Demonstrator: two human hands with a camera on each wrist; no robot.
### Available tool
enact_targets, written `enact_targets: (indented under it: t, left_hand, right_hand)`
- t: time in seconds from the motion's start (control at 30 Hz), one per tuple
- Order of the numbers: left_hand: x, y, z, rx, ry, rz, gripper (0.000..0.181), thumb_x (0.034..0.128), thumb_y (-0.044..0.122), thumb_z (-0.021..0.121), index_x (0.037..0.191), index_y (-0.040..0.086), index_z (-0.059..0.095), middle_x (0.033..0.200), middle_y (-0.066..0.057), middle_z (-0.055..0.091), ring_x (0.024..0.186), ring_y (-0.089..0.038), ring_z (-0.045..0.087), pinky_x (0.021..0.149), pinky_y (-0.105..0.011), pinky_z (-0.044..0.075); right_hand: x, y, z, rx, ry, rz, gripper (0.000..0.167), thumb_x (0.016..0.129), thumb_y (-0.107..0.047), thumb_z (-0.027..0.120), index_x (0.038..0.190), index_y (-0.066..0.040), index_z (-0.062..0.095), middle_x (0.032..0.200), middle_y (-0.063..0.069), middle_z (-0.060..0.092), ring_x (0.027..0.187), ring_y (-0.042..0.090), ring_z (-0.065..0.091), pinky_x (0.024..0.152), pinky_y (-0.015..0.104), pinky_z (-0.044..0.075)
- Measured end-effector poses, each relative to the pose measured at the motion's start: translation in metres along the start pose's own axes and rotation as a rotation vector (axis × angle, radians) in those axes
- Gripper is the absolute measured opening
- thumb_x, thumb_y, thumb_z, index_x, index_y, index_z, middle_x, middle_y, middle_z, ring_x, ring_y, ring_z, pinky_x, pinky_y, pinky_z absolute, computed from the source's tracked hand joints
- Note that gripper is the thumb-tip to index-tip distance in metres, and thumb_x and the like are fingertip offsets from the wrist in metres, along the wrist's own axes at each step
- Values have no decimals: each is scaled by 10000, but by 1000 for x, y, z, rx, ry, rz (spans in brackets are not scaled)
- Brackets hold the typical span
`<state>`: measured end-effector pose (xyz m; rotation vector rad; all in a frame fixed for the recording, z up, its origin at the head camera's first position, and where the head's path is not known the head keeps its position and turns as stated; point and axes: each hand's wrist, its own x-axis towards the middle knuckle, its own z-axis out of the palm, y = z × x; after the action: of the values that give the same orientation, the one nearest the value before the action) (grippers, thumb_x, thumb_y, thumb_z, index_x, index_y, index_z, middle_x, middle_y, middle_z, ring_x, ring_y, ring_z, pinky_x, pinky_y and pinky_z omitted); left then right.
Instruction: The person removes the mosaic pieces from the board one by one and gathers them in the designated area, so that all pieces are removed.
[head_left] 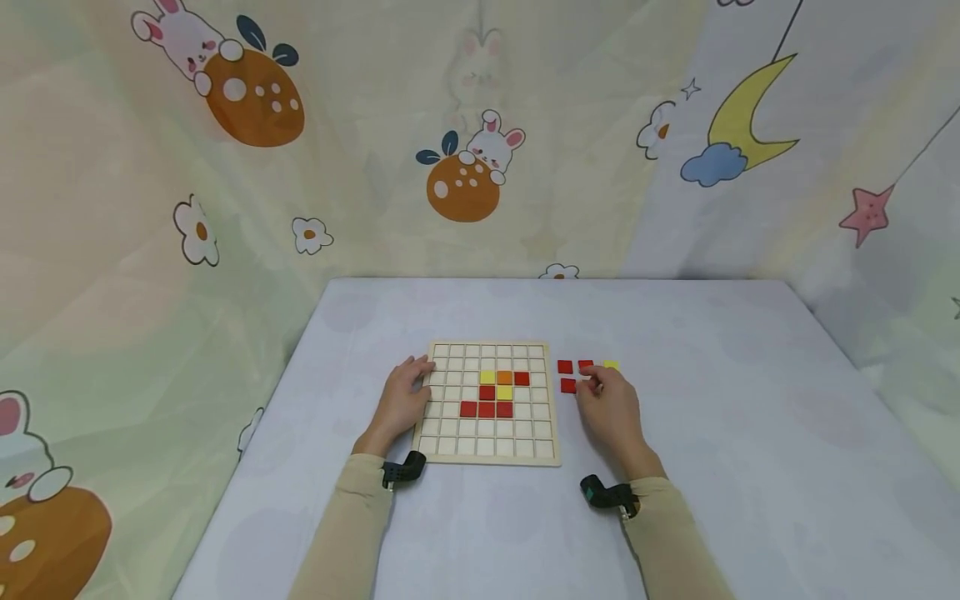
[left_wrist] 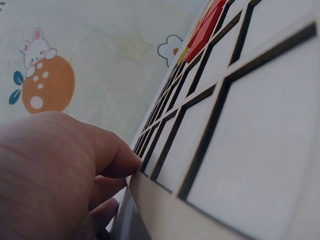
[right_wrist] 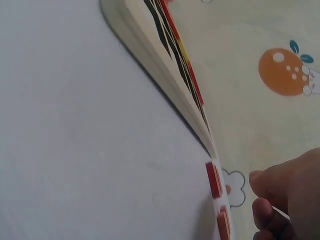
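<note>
My left hand (head_left: pixel 401 398) touches the left edge of a square wooden grid board (head_left: pixel 555 417); in the left wrist view the digits of the hand (left_wrist: pixel 55 170) meet the pale rim (left_wrist: pixel 165 202). On the board lie several red tiles (head_left: pixel 487 409), two yellow ones (head_left: pixel 488 377) and an orange one (head_left: pixel 505 377). My right hand (head_left: pixel 613 417) is over loose tiles beside the board, its fingers bent near a red tile (head_left: pixel 585 364). In the right wrist view that hand (right_wrist: pixel 295 195) shows no tile between its fingertips; red tiles (right_wrist: pixel 214 179) stand to its left.
Right of the board, red tiles (head_left: pixel 565 367) lie loose, with a yellow tile (head_left: pixel 611 364) partly behind the right hand. A pale cloth covers the table (head_left: pixel 712 375). A printed curtain (head_left: pixel 360 125) hangs behind and at the sides.
</note>
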<state>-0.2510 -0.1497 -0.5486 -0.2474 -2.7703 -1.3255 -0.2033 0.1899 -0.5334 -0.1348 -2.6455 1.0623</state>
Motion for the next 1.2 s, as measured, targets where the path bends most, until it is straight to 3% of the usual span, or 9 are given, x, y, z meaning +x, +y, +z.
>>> enact_targets:
  t: [0.33, 0.73, 0.97, 1.2]
  left_hand:
    - [0, 0, -1, -1, -5, -23, 423, 908, 52, 525, 1324, 55, 599, 1495, -92, 453, 1466, -275, 242, 1238, -412, 120]
    - [-1, 3, 0, 3, -5, -24, 426, 906, 32, 529, 1327, 51, 595, 1496, -96, 451, 1465, -282, 241, 1237, -422, 124]
    - [1, 3, 1, 9, -9, -20, 419, 913, 42, 526, 1327, 52, 594, 1500, -93, 447, 1468, -275, 236, 1240, -402, 110]
    - [0, 3, 2, 18, -1, -17, 417, 910, 28, 535, 1321, 43, 597, 1493, -103, 454, 1464, -288, 245, 1239, -413, 114]
  right_hand:
    - [-10, -28, 23, 40, -60, -101, 211, 885, -117, 674, 1089, -69, 697, 900, 52, 603, 873, 217, 571, 782, 357, 494]
    - [-22, -41, 33, 79, -116, -187, 181, 887, -134, 685, 1067, -126, 704, 911, -42, 636, 776, 146, 513, 658, 283, 489]
    - [-28, -46, 39, 114, -173, -182, 197, 890, -139, 698, 1088, -141, 700, 947, -56, 633, 849, 135, 549, 746, 290, 535]
    - [-32, -49, 45, 78, -193, -224, 205, 878, -139, 710, 1083, -147, 707, 913, -78, 622, 795, 120, 517, 674, 263, 510]
